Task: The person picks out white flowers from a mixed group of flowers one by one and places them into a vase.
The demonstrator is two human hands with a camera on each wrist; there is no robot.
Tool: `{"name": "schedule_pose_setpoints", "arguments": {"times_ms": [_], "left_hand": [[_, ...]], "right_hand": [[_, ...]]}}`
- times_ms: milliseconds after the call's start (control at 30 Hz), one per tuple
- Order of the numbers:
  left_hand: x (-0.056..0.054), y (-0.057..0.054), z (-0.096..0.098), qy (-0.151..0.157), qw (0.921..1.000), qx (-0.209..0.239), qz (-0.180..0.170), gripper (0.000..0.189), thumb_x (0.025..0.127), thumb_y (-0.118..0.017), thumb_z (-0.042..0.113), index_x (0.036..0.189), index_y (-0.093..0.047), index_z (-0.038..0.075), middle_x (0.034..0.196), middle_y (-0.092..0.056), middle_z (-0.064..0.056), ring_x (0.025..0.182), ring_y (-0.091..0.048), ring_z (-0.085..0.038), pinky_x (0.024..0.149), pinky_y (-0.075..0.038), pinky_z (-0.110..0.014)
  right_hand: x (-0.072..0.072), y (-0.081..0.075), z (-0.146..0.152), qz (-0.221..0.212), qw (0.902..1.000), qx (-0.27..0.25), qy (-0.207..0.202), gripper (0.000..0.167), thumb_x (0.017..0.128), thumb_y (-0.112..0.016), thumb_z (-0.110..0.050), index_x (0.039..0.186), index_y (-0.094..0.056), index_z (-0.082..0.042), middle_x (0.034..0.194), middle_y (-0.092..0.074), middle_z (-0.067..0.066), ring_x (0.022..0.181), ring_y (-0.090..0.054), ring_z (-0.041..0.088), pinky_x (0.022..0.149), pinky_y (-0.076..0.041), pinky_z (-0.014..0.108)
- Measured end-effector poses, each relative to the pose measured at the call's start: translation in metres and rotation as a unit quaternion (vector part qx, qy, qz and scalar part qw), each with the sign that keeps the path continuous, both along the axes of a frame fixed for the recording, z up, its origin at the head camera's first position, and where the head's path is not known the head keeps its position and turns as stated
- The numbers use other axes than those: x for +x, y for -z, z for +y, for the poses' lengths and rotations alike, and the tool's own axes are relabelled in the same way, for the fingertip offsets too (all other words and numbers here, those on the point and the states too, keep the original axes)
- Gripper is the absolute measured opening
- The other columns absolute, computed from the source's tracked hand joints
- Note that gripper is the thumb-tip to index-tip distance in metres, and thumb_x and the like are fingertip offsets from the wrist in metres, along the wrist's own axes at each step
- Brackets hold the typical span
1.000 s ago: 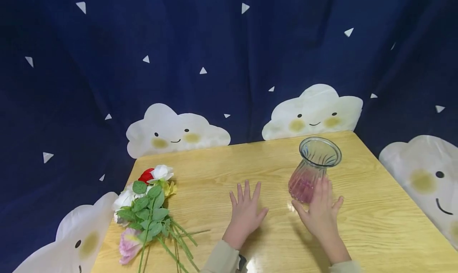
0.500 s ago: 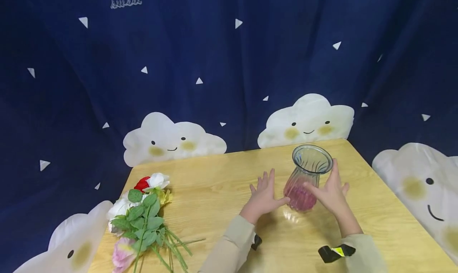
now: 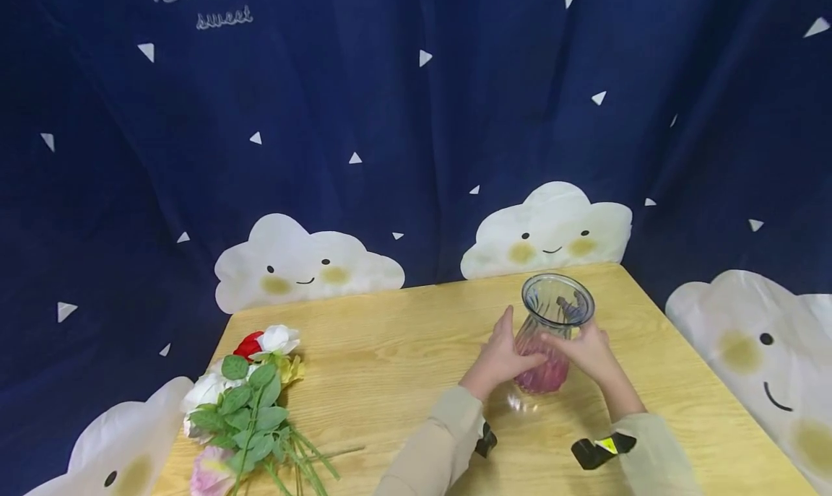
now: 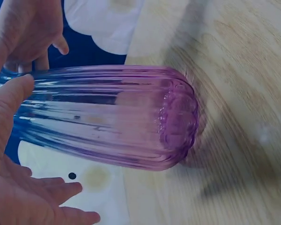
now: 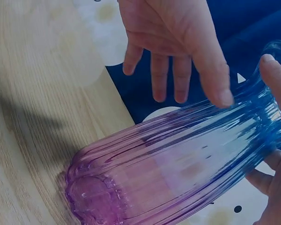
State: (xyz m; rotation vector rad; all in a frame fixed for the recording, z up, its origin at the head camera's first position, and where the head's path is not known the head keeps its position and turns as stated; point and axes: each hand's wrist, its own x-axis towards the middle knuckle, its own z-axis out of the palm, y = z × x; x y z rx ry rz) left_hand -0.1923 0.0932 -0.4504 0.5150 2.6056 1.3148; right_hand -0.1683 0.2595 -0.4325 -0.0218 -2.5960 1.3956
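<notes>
A ribbed glass vase [image 3: 544, 377], blue at its flared rim and pink toward the base, stands upright on the table at the right. My right hand [image 3: 590, 351] grips it just below the rim, thumb on the near side and fingers round the far side, as the right wrist view shows at the vase's neck [image 5: 264, 110]. At the vase's left side is my left hand [image 3: 499, 359]. In the left wrist view the left fingers [image 4: 61, 190] are extended and spread beside the glass, while the left thumb [image 4: 19, 89] overlaps the upper body.
Several flowers with green leaves [image 3: 250, 409] lie on the left of the wooden table [image 3: 390, 351], with red, white, yellow and pink heads and stems toward the front. Behind the table hangs a dark blue curtain [image 3: 364, 84] with white clouds and triangles.
Both hands have come in to the vase from either side. The right hand has closed round its neck; the left has moved rightward to its side. The head view has tilted up slightly.
</notes>
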Motion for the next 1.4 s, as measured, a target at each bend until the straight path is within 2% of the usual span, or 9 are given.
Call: {"name": "schedule_pose_setpoints", "arguments": {"times_ms": [167,300,433,633,867,1033,1233,1400], "left_hand": [[-0.005,0.003,0.011,-0.014,0.9989,0.043,0.011,0.095,0.068,-0.074,0.041,0.142,-0.021,0.011,0.14,-0.031,-0.01,0.125,-0.034,-0.024,0.098,-0.032,-0.038],[-0.009,0.003,0.02,0.004,0.9965,0.071,0.044,0.082,0.068,-0.077,0.033,0.135,-0.035,0.011,0.131,-0.045,-0.006,0.12,-0.04,-0.015,0.098,-0.033,-0.029],[-0.01,0.002,0.027,0.012,0.9941,0.095,0.051,0.074,0.067,-0.078,0.028,0.129,-0.042,0.014,0.125,-0.05,-0.001,0.115,-0.044,-0.009,0.096,-0.033,-0.024],[-0.009,0.002,0.03,-0.013,0.996,0.063,0.063,0.071,0.066,-0.078,0.031,0.126,-0.045,0.015,0.12,-0.053,0.003,0.111,-0.048,-0.009,0.091,-0.038,-0.025],[-0.01,0.0,0.03,-0.011,0.9979,0.017,0.061,0.075,0.066,-0.077,0.036,0.13,-0.042,0.019,0.122,-0.053,0.006,0.11,-0.049,-0.009,0.089,-0.04,-0.029],[-0.01,0.0,0.03,-0.015,0.9986,0.008,0.049,0.075,0.066,-0.076,0.039,0.13,-0.041,0.021,0.121,-0.054,0.006,0.108,-0.051,-0.01,0.087,-0.042,-0.03],[-0.009,-0.001,0.03,-0.019,0.9985,0.005,0.051,0.074,0.066,-0.076,0.039,0.128,-0.043,0.018,0.117,-0.057,0.004,0.104,-0.053,-0.012,0.083,-0.044,-0.031],[-0.009,-0.001,0.03,-0.027,0.9983,-0.007,0.051,0.072,0.065,-0.075,0.041,0.127,-0.044,0.02,0.115,-0.058,0.003,0.102,-0.055,-0.014,0.081,-0.045,-0.033]], "right_hand": [[0.0,0.002,0.003,0.01,0.9997,0.018,-0.012,0.079,0.075,-0.07,-0.024,0.133,-0.026,0.007,0.128,-0.035,0.035,0.117,-0.028,0.051,0.093,-0.014,0.063],[-0.002,0.003,0.006,0.013,0.9993,-0.006,-0.033,0.072,0.076,-0.07,-0.02,0.13,-0.03,0.009,0.125,-0.039,0.035,0.117,-0.033,0.048,0.095,-0.026,0.057],[-0.004,0.003,0.008,0.007,0.9992,-0.006,-0.04,0.07,0.076,-0.07,-0.02,0.129,-0.034,0.008,0.123,-0.042,0.034,0.117,-0.036,0.046,0.093,-0.031,0.054],[-0.005,0.004,0.008,-0.002,0.9992,0.001,-0.04,0.073,0.076,-0.07,-0.022,0.131,-0.032,0.006,0.126,-0.04,0.033,0.118,-0.034,0.046,0.094,-0.029,0.055],[-0.005,0.002,0.009,-0.018,0.9993,0.011,-0.032,0.074,0.076,-0.07,-0.027,0.132,-0.031,0.004,0.127,-0.04,0.032,0.119,-0.033,0.046,0.093,-0.029,0.056],[-0.003,0.0,0.009,-0.019,0.999,0.024,-0.031,0.073,0.077,-0.069,-0.028,0.131,-0.032,0.004,0.126,-0.04,0.032,0.118,-0.034,0.047,0.092,-0.031,0.056],[0.0,-0.004,0.008,-0.024,0.998,0.042,-0.04,0.073,0.079,-0.066,-0.031,0.132,-0.03,0.004,0.126,-0.039,0.034,0.116,-0.035,0.049,0.091,-0.031,0.057],[0.001,-0.005,0.007,-0.024,0.9971,0.059,-0.042,0.073,0.08,-0.065,-0.034,0.132,-0.031,0.004,0.122,-0.043,0.034,0.112,-0.04,0.048,0.088,-0.034,0.057]]}}
